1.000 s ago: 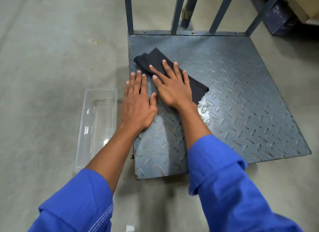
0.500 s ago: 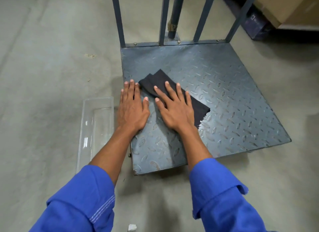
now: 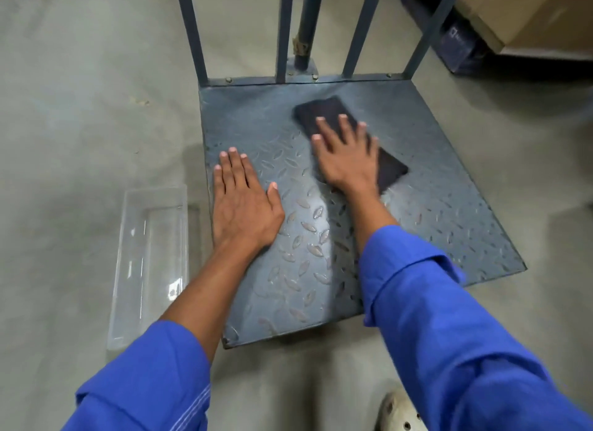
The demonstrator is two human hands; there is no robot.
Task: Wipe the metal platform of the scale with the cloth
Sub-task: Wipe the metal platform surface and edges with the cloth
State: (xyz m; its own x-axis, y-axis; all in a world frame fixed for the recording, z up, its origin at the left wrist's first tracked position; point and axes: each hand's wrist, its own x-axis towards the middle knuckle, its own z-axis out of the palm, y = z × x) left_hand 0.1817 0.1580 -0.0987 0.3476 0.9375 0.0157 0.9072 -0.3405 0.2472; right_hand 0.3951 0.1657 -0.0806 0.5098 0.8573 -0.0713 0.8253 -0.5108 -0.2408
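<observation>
The cloth [image 3: 324,113] is dark, thin and folded flat, and it lies on the metal platform [image 3: 433,186] a little behind its middle. The right hand [image 3: 348,161] presses on it with the palm, fingers spread wide and flat, not gripping. The left hand [image 3: 242,206] lies open on the bare plate near the left edge, holding nothing. The cloth looks soft and light, so I think it will bunch up on the raised pattern of the plate if it is pushed from one corner. It is better to hold it down with the whole palm. The platform seems stiff and heavy and should not move.
</observation>
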